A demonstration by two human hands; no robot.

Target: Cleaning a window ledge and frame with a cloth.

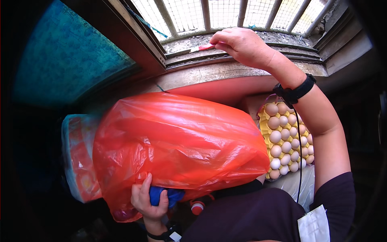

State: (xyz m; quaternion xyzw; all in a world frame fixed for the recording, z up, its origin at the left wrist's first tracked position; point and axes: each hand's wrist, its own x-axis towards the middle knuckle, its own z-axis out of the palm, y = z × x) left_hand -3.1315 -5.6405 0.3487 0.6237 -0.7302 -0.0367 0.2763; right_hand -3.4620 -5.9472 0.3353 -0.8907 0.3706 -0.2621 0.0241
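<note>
My right hand (242, 47) is raised over the window sill and pinches a thin red and white strip (204, 47), whose pale end lies by the metal window track (181, 57). Below, a large, full red plastic bag (181, 142) lies before me. My left hand (149, 198) is at the bag's near edge, with its fingers around a bundled blue thing (167, 196), perhaps cloth or plastic; how firmly it grips the bag film is not plain. Both wrists wear black bands.
Eggs in a yellow tray (263, 125) are at the right, with a black cable hanging across them. A clear-wrapped package (81, 160) adjoins the bag's left side. Bars and wire mesh (223, 15) cover the window; teal glass (69, 57) is at upper left. A red-capped container (197, 208) is near my body.
</note>
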